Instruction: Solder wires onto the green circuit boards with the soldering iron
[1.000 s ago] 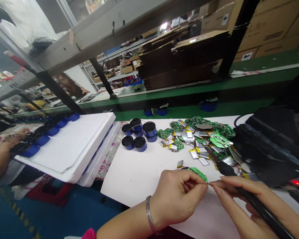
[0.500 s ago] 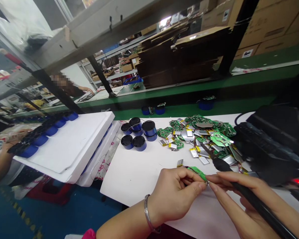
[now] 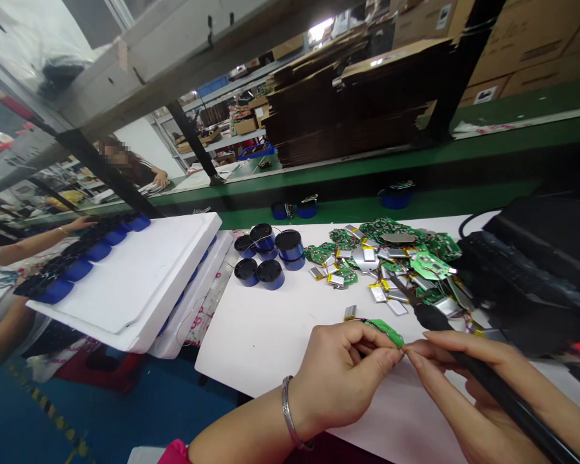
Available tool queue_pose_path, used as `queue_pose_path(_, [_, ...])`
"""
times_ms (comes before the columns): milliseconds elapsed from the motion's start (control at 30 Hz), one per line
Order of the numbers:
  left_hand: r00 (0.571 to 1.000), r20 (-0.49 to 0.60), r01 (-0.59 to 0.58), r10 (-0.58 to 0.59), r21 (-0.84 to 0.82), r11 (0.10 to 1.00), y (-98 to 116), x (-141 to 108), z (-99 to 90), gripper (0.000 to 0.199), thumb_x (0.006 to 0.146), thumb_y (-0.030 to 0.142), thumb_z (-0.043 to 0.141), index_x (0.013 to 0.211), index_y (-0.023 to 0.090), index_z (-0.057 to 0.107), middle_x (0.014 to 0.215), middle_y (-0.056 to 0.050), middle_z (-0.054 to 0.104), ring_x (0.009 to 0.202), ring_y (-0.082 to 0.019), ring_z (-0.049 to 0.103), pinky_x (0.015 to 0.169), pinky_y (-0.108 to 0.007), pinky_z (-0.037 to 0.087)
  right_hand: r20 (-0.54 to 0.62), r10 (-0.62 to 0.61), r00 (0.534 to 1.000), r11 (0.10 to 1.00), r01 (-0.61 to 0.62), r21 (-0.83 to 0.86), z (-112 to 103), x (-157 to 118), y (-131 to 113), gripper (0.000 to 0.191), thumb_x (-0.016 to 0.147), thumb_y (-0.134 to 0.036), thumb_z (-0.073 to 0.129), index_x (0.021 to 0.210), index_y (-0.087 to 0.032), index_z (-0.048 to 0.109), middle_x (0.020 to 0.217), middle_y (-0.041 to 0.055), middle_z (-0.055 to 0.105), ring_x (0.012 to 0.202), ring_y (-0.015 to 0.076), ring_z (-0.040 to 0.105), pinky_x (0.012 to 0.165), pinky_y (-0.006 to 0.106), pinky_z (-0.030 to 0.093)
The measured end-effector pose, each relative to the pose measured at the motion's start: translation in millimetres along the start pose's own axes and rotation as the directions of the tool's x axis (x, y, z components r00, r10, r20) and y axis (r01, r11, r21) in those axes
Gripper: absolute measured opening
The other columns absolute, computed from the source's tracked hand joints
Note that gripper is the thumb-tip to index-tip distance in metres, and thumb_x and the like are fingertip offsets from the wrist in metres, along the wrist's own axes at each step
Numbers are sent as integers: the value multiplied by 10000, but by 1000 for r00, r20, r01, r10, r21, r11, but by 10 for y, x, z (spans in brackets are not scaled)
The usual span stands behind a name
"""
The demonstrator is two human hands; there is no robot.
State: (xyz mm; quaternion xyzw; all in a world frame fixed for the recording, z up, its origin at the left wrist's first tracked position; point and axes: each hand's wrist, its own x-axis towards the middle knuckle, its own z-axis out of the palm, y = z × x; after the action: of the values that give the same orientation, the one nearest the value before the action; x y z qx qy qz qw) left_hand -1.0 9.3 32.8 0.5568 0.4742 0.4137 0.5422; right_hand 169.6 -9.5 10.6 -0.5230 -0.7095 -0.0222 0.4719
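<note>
My left hand [image 3: 341, 377] pinches a small green circuit board [image 3: 386, 331] just above the white table [image 3: 265, 335], with thin wires and a small silver battery [image 3: 350, 313] trailing from it. My right hand [image 3: 468, 380] holds a black soldering iron [image 3: 473, 367] along its palm, the tip pointing away toward the pile, and its fingertips meet the left fingers at the board's edge. A heap of green circuit boards and silver batteries [image 3: 396, 264] lies behind the hands.
Several blue round speaker units [image 3: 268, 254] stand at the table's left. White foam trays [image 3: 130, 283] overlap the left edge, with more blue units on them. Black equipment [image 3: 526, 277] fills the right. Another person's arm [image 3: 43, 235] reaches in at far left; a green conveyor [image 3: 367, 206] runs behind.
My hands stay together on the board with only slight finger movement. At far left, the other person's arm has stretched out toward the blue units on the tray.
</note>
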Motion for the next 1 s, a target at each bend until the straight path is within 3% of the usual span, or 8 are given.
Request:
queue_pose_path(133, [987,-33,-153,160,158,976,-43,-12,3,108,892,221,710,864,149,785,795,-62,771,671,-146,650,638,-241,514,-5,61,998,997,-61,-44,-33,-80,67,313,1054,-557,533,1111,-268,638,952,-40,695,690,97,670,337,203,328])
queue_pose_path(267, [998,16,-61,60,82,995,-35,-4,-15,125,901,232,687,872,146,774,811,-66,763,694,-148,647,656,-243,513,0,120,993,990,-120,-75,-34,-86,95,353,1041,-614,519,1102,-293,653,982,-62,702,754,116,677,446,239,414])
queue_pose_path(400, [998,69,-6,2,50,999,0,-6,-28,137,898,249,679,866,141,757,816,-60,741,703,-143,619,667,-250,493,47,48,998,999,-48,10,-18,-36,54,409,1066,-638,493,1174,-271,637,980,-32,707,700,115,672,529,216,503])
queue_pose_path(533, [996,90,-9,2,84,996,32,-6,-47,146,894,257,678,844,144,755,776,-45,714,690,-137,578,658,-254,457,17,30,999,1000,-30,9,-20,-11,17,407,1080,-624,472,1122,-251,628,921,-31,697,559,90,608,451,200,468])
queue_pose_path(733, [996,92,3,-10,76,997,41,4,-66,171,893,287,675,857,143,761,818,-68,743,718,-153,615,678,-265,498,49,54,997,998,-53,-25,-41,-76,107,358,1060,-611,521,1150,-281,625,983,-60,702,776,101,692,435,167,451])
queue_pose_path(833, [997,77,10,-17,91,996,31,0,-61,166,890,300,683,862,158,765,808,-64,747,703,-157,628,657,-264,515,36,43,998,998,-41,-50,-38,-71,97,332,1072,-589,503,1116,-285,628,994,-74,694,696,75,662,490,169,477])
queue_pose_path(1000, [998,45,-40,35,112,993,18,-10,-43,144,890,297,714,863,166,765,780,-51,751,675,-151,640,628,-252,520,24,42,999,997,-40,-71,-24,-32,28,394,1078,-625,481,1119,-262,628,958,-56,694,690,88,661,439,169,448])
